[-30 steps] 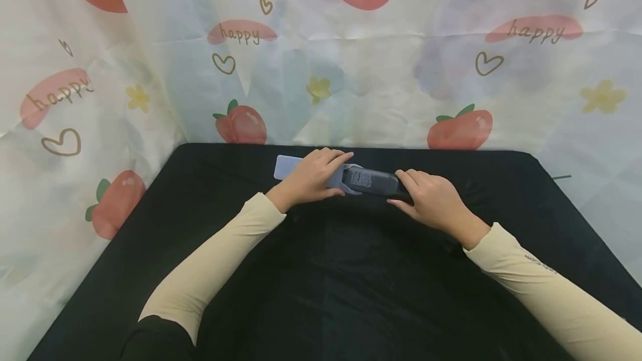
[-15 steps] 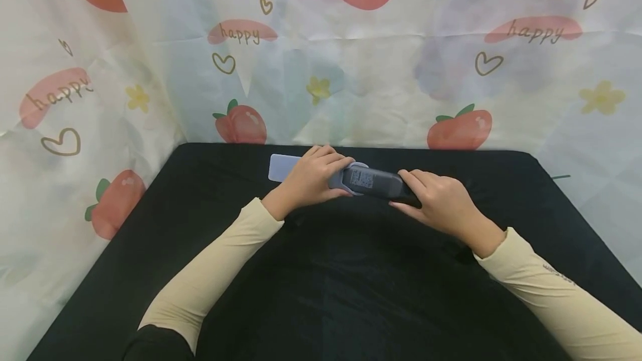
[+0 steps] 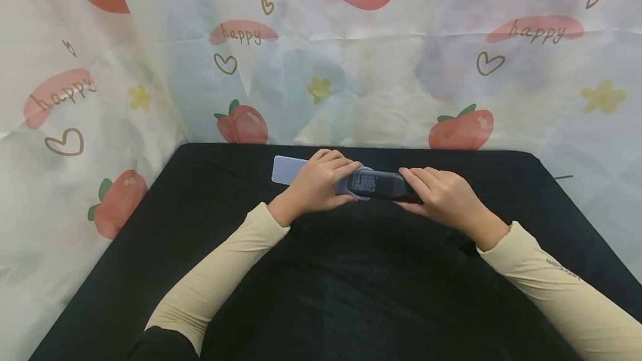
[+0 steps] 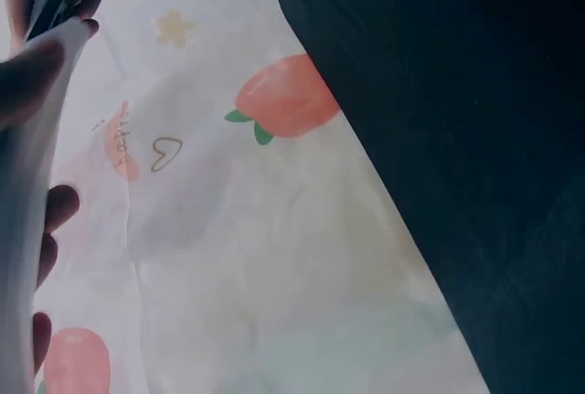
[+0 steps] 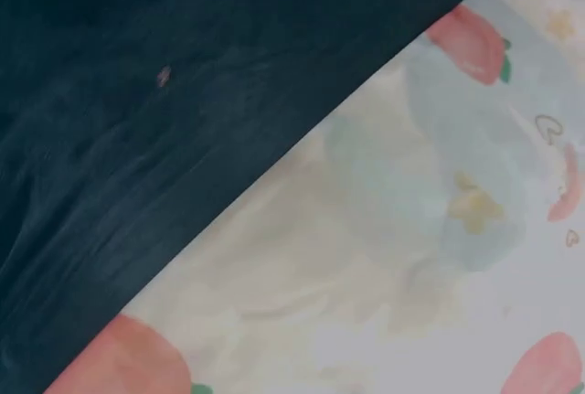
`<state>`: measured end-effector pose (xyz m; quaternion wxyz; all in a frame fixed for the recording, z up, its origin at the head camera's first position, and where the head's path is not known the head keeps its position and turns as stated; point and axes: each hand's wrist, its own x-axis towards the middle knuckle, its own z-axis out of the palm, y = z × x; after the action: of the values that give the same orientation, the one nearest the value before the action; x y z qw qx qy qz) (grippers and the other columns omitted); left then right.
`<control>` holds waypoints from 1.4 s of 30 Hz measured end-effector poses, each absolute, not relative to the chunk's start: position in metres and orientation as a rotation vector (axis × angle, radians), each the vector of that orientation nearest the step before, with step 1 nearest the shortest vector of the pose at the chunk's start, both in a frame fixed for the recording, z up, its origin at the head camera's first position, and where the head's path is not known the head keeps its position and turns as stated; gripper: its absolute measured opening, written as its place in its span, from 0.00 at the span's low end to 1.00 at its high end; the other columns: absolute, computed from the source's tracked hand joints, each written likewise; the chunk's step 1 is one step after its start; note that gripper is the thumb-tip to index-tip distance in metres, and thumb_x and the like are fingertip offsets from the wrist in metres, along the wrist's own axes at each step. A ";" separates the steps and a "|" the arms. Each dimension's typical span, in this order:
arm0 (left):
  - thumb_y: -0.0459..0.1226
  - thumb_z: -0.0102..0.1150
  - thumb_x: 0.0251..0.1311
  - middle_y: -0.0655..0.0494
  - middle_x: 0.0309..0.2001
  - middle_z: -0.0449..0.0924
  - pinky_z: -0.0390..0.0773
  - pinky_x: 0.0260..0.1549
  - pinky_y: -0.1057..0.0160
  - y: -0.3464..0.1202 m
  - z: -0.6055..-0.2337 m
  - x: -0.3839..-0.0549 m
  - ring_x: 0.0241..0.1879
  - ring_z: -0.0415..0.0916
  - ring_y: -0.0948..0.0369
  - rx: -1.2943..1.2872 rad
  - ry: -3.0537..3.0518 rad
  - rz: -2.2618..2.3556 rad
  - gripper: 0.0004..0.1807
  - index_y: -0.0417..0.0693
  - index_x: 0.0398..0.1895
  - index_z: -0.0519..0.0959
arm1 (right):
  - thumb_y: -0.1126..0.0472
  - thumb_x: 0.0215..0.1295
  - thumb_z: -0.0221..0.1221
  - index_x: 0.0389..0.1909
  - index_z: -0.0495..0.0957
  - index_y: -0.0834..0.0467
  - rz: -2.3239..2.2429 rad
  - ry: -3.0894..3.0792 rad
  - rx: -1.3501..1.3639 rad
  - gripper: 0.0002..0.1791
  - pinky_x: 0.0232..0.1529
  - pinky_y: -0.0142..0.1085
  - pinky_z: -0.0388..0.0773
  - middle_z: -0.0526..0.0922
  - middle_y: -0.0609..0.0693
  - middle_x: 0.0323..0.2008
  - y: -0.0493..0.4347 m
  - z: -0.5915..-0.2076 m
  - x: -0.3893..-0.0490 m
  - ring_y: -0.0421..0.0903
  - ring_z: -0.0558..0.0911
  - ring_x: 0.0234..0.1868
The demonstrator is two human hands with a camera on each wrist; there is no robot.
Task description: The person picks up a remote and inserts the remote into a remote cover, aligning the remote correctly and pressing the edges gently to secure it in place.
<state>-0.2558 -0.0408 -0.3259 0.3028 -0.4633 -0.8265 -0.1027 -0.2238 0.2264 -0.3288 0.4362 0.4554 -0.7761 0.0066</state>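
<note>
Both hands hold one long piece above the black table in the head view. My left hand (image 3: 316,183) grips its pale blue-grey part (image 3: 288,170), a flat strip that sticks out to the left and ends in a wider, rounded piece on the right. Against that rounded end sits a long black object (image 3: 385,185) with a white printed label. My right hand (image 3: 446,196) grips the black object's right end, thumb below and fingers above. In the left wrist view, left fingers (image 4: 60,207) show behind the pale part (image 4: 23,193). No hand shows in the right wrist view.
A black cloth (image 3: 351,283) covers the table under both arms. Behind and to the left hangs a pale curtain (image 3: 371,82) with strawberries, hearts and "happy" printed on it, meeting the table's back edge.
Both hands have shifted a little to the right and nearer with the joined parts. Midway the black object's right end dipped slightly; now it lies closer to level. Both grips stay.
</note>
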 end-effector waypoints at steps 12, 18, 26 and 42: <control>0.50 0.74 0.40 0.58 0.43 0.85 0.69 0.54 0.58 -0.037 -0.329 -0.245 0.45 0.77 0.60 -1.154 -2.215 -0.305 0.31 0.48 0.50 0.80 | 0.41 0.70 0.41 0.43 0.78 0.69 0.033 -1.936 1.139 0.34 0.22 0.43 0.79 0.83 0.59 0.28 0.219 -0.326 -0.217 0.52 0.81 0.22; 0.53 0.71 0.43 0.58 0.48 0.82 0.67 0.56 0.57 -0.036 -0.325 -0.242 0.48 0.75 0.59 -1.125 -2.211 -0.119 0.36 0.48 0.56 0.76 | 0.41 0.71 0.40 0.43 0.78 0.69 -0.018 -1.913 1.131 0.34 0.21 0.43 0.78 0.83 0.58 0.28 0.220 -0.324 -0.222 0.52 0.80 0.22; 0.64 0.61 0.47 0.54 0.53 0.76 0.58 0.65 0.48 -0.045 -0.318 -0.243 0.55 0.70 0.57 -0.891 -2.183 0.095 0.44 0.49 0.63 0.69 | 0.39 0.68 0.45 0.46 0.80 0.63 -0.020 -1.818 0.878 0.31 0.23 0.45 0.72 0.80 0.59 0.27 0.229 -0.320 -0.224 0.56 0.78 0.23; 0.62 0.63 0.45 0.54 0.36 0.79 0.67 0.58 0.51 -0.036 -0.329 -0.234 0.40 0.76 0.57 -0.857 -2.056 0.012 0.33 0.46 0.44 0.76 | 0.37 0.63 0.51 0.39 0.81 0.64 0.110 -1.746 0.807 0.32 0.19 0.48 0.71 0.80 0.61 0.24 0.216 -0.333 -0.217 0.57 0.76 0.22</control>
<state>-0.2343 -0.0358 -0.3292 0.4414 -0.3454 -0.8282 0.0050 -0.2172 0.2156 -0.3325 0.5707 0.3438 -0.7442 0.0471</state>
